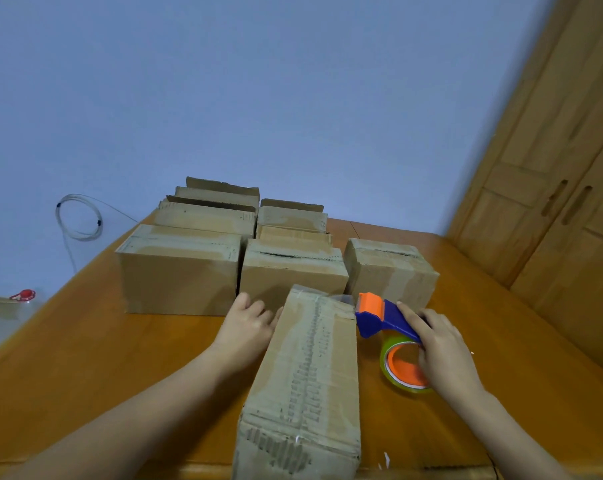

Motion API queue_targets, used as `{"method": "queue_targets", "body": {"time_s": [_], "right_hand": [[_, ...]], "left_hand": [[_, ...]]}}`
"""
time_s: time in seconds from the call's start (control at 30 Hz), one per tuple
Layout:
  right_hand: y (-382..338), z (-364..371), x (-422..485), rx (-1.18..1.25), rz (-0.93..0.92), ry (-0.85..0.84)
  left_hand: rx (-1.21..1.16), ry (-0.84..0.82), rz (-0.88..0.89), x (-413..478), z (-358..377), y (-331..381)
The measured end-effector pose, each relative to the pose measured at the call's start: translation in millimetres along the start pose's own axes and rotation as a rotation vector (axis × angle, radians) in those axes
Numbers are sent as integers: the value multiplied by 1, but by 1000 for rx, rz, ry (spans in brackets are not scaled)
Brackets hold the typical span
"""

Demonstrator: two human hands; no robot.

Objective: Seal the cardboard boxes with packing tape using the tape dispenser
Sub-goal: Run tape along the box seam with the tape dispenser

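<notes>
A long worn cardboard box [307, 375] lies lengthwise in front of me on the orange wooden table [102, 358], its flaps closed along a scuffed centre seam. My left hand [249, 323] rests against the box's far left side, fingers spread on the cardboard. My right hand [442, 348] grips a blue and orange tape dispenser [379, 315] with a roll of clear tape [402, 367]. The dispenser's orange head sits at the box's far right corner, where a strip of clear tape shows.
Several more cardboard boxes [178, 271] stand in rows behind, some with open flaps at the back [220, 192]. One smaller box [391, 271] sits at the right. A wooden cabinet [552, 202] rises on the right. A wire coil [80, 218] hangs on the blue wall.
</notes>
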State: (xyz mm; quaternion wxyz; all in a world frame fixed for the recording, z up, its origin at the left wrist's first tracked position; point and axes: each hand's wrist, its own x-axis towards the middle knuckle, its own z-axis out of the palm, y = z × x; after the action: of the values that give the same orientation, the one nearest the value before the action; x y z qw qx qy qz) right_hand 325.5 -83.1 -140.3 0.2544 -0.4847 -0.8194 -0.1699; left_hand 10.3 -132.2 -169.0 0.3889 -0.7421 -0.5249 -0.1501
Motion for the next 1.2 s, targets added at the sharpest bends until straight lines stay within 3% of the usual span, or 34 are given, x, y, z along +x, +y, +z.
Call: {"method": "queue_targets", "body": {"time_s": [0.17, 0.3, 0.4, 0.53, 0.67, 0.77, 0.9, 1.0, 1.2], "right_hand": [[0, 0, -3, -8, 16, -4], [-3, -1, -5, -43, 21, 14], [-8, 0, -9, -32, 45, 12], [-17, 4, -17, 21, 107, -4], [-28, 4, -24, 42, 135, 21], [-42, 1, -30, 66, 153, 34], [-67, -2, -45, 110, 182, 53], [-91, -1, -60, 134, 208, 57], [-145, 6, -68, 179, 286, 85]], "left_hand": [[-31, -60, -57, -2, -4, 3], [-29, -18, -161, 4, -8, -14], [-201, 15, -311, 18, -28, -26], [-598, -228, -523, 45, -76, -34], [-681, -514, -408, 69, -121, -2], [-525, -723, -333, 76, -136, 31], [-304, -867, -257, 67, -141, 53], [-229, -853, -226, 49, -138, 45], [-330, -724, -202, 12, -132, 3]]}}
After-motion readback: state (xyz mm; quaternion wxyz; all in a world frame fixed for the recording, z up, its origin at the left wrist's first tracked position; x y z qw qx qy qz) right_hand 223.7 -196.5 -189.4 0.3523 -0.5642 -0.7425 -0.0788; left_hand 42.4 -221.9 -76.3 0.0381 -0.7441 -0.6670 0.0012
